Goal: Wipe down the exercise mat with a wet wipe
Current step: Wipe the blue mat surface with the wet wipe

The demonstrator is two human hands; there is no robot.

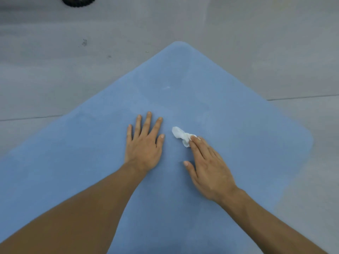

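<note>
A blue exercise mat (211,92) lies on the floor, one rounded corner pointing away from me. My left hand (145,142) rests flat on the mat with its fingers spread and straight. Just to its right, my right hand (207,165) presses a crumpled white wet wipe (180,134) onto the mat with straight fingertips. Most of the wipe sticks out beyond the fingers, toward the far left.
Grey floor (73,70) surrounds the mat on the left, far and right sides, with a seam line across it. A dark round object (78,0) sits at the top left edge of the view, far from the mat.
</note>
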